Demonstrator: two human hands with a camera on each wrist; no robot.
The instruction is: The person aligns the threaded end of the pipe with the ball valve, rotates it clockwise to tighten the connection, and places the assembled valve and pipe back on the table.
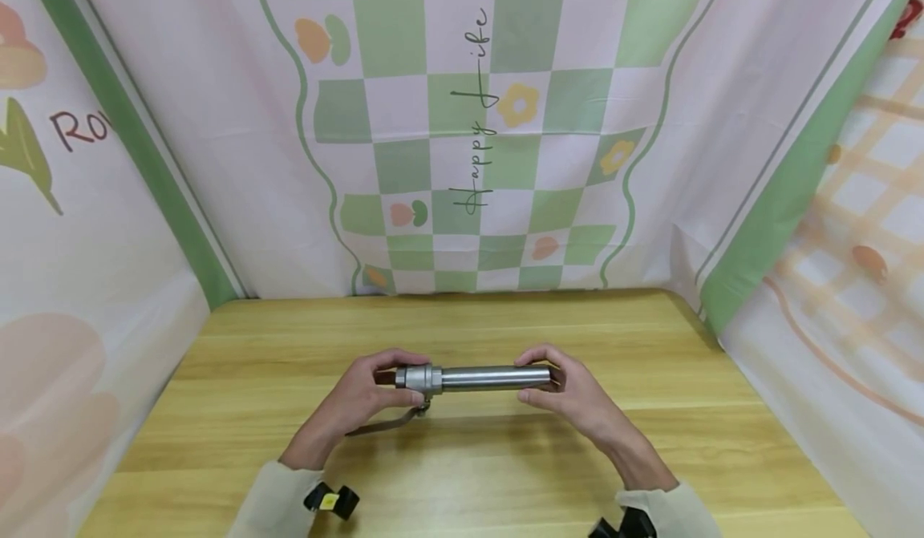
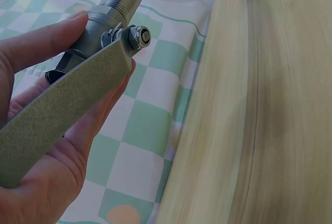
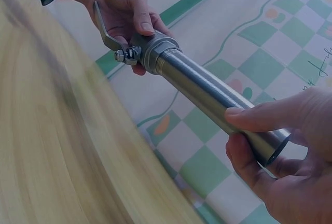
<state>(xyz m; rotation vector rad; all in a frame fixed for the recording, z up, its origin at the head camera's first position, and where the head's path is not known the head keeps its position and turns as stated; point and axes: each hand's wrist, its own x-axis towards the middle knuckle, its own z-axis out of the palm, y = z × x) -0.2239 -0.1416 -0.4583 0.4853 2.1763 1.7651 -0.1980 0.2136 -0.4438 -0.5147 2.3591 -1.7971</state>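
Observation:
A steel ball valve (image 1: 417, 378) with a flat lever handle (image 2: 72, 99) is joined to a straight metal pipe (image 1: 494, 378), held level above the table. My left hand (image 1: 366, 390) grips the valve body, thumb on the near side and fingers on the far side. The lever points back toward the left wrist, with its nut showing in the left wrist view. At the pipe's free end, my right hand (image 1: 570, 390) pinches the pipe between thumb and fingers. In the right wrist view, threads show where the pipe (image 3: 207, 92) enters the valve (image 3: 153, 50).
Below the hands lies a wood-grain table (image 1: 447, 474). A curtain with green checks (image 1: 462, 153) hangs behind its far edge, and printed cloth walls (image 1: 108, 281) stand at both sides. Each wrist carries a small black camera (image 1: 334, 500).

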